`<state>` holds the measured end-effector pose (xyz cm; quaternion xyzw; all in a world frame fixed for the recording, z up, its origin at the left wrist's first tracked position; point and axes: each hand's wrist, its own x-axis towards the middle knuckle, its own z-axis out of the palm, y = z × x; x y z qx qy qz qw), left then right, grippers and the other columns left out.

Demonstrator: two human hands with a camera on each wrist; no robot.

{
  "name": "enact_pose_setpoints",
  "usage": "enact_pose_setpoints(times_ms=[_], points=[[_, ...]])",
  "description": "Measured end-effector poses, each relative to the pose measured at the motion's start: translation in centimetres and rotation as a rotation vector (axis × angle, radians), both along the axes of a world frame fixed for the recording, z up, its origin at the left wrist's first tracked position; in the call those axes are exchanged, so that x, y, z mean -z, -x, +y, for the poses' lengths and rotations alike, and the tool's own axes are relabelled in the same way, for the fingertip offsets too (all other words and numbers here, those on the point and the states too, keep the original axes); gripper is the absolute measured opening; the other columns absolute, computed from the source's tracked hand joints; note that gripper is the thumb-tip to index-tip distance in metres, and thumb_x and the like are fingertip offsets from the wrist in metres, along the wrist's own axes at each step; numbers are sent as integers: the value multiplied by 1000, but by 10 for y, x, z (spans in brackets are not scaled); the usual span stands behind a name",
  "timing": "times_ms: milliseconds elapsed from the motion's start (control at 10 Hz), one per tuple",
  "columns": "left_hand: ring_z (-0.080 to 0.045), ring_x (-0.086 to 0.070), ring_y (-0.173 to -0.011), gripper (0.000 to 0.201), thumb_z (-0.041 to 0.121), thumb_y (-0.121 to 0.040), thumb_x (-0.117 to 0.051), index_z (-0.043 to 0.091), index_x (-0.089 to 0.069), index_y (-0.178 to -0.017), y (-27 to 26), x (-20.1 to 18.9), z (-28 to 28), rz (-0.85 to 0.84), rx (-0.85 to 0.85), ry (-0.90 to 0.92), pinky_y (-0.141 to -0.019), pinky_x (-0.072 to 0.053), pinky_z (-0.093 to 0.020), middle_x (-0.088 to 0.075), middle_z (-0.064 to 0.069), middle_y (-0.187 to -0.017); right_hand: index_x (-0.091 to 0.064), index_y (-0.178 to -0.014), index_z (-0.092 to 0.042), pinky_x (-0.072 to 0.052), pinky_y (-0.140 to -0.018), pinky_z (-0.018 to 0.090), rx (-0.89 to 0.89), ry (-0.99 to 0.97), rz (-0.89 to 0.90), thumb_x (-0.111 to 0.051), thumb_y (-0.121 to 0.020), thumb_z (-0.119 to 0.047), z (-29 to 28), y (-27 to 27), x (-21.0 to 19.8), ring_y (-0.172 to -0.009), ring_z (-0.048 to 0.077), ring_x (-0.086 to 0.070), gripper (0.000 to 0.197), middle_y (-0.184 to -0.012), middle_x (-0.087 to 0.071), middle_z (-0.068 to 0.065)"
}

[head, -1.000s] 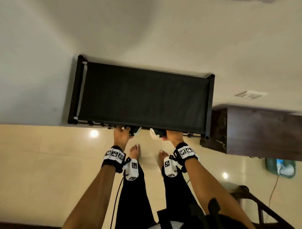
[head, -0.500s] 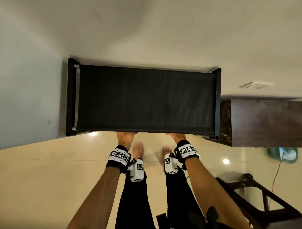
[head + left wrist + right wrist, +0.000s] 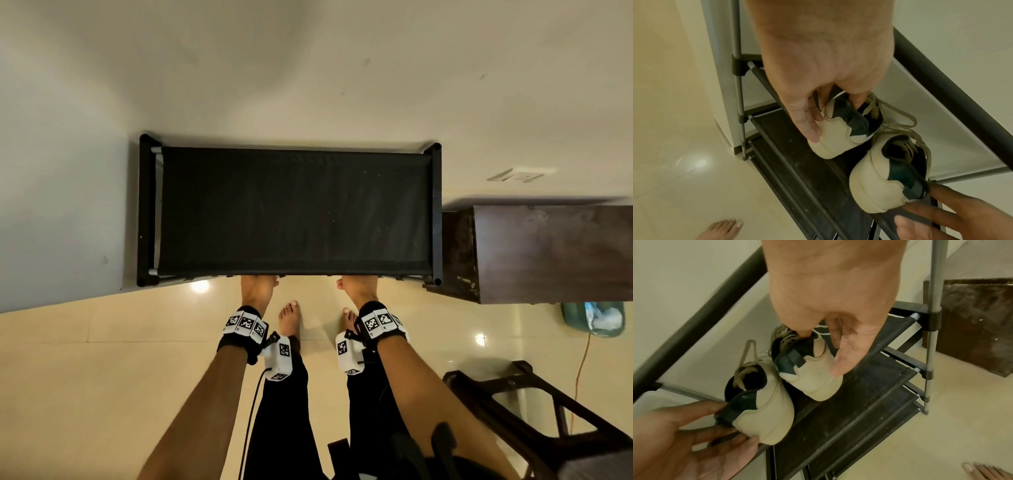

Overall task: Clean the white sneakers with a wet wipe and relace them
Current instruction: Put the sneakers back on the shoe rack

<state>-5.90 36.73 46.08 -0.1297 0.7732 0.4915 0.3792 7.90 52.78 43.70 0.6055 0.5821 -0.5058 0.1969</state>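
Note:
Two white sneakers with dark heel tabs and beige laces sit over a lower shelf of a black shoe rack [image 3: 294, 209]. My left hand [image 3: 834, 113] pinches the left sneaker [image 3: 838, 136] at the heel, thumb outside and a finger inside the collar. In the same way my right hand [image 3: 822, 352] pinches the right sneaker [image 3: 813, 378]. Each wrist view also shows the other pair: right sneaker [image 3: 875, 183], left sneaker [image 3: 764, 415]. In the head view the left hand [image 3: 258, 289] and right hand [image 3: 358, 289] reach under the top shelf, which hides both sneakers. I cannot tell whether the soles rest on the shelf.
The rack stands against a pale wall on a glossy tiled floor [image 3: 102, 377]. A dark wooden cabinet [image 3: 548, 253] adjoins its right side. A dark chair frame [image 3: 513, 411] and a teal bin [image 3: 589, 318] are at the lower right. My bare feet stand just before the rack.
One second ago the sneakers showed at the rack's front edge in my hands. Both hands have since gone in under the top shelf, and the head view has shifted over the rack.

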Motion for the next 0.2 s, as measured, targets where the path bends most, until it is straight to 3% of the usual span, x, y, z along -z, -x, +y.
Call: enact_pose_setpoints(times_ms=[100, 200], points=[[-28, -64, -105, 25, 18, -103, -53, 12, -60, -126, -7, -16, -2, 8, 15, 34, -90, -59, -43, -65, -8, -117, -63, -85, -19, -60, -87, 45, 73, -92, 91, -59, -94, -37, -5, -7, -16, -94, 34, -74, 21, -95, -76, 8], [-27, -63, -104, 27, 29, -101, -61, 17, -59, -126, -13, -27, -11, 15, 45, 138, -97, -57, -48, -62, -6, -120, -68, -113, -19, -62, -92, 50, 11, -176, 158, -58, -101, -49, -20, -33, -29, -93, 30, -75, 34, -101, -77, 7]])
